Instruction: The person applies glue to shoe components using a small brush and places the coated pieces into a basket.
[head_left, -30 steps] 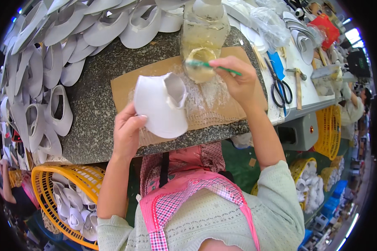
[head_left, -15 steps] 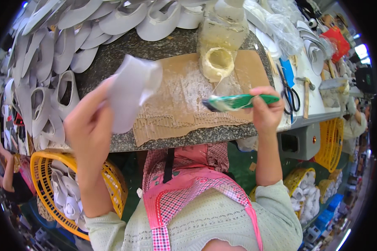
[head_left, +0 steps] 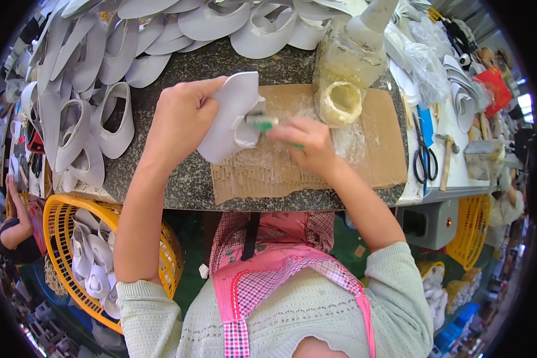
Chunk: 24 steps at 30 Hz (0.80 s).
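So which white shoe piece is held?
The white shoe piece in the left hand, next to the green brush in the right hand. The others on the dark table lie piled at its far and left edges.

A flat brown cardboard sheet is lying on a dark stone slab, a boxy cloudy plastic container is sitting across its far edge; curved white shoe uppers are lying behind and left, black-handled metal scissors right
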Available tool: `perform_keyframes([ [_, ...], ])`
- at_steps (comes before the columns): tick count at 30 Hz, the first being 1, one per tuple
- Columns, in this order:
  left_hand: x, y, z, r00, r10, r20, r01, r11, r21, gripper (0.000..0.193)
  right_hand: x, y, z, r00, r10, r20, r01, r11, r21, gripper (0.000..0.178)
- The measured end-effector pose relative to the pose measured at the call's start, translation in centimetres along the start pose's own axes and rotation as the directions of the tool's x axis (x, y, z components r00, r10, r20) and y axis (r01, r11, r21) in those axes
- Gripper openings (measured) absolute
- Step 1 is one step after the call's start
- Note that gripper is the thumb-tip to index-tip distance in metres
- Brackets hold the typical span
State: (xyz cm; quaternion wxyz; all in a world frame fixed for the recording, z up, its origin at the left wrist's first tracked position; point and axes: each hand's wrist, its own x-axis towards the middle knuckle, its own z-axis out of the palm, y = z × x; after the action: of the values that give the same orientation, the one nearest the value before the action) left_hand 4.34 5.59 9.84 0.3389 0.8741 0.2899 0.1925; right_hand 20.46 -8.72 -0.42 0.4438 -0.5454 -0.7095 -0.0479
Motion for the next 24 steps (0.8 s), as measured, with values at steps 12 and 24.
perform_keyframes([
  [12,-3.4,3.9,-1.5,0.769,0.634,-0.079,-0.54,0.711,0.45,0.028,-2.9,0.4,-12.3,0.806,0.499,-0.317,-0.453,0.866,0.212,0.014],
  [24,-6.6,3.2,8.7,0.502,0.592,0.63,-0.814,0.078,0.575,0.027,0.7,-4.0,-4.3,0.734,0.652,-0.189,-0.515,0.717,0.47,0.01],
])
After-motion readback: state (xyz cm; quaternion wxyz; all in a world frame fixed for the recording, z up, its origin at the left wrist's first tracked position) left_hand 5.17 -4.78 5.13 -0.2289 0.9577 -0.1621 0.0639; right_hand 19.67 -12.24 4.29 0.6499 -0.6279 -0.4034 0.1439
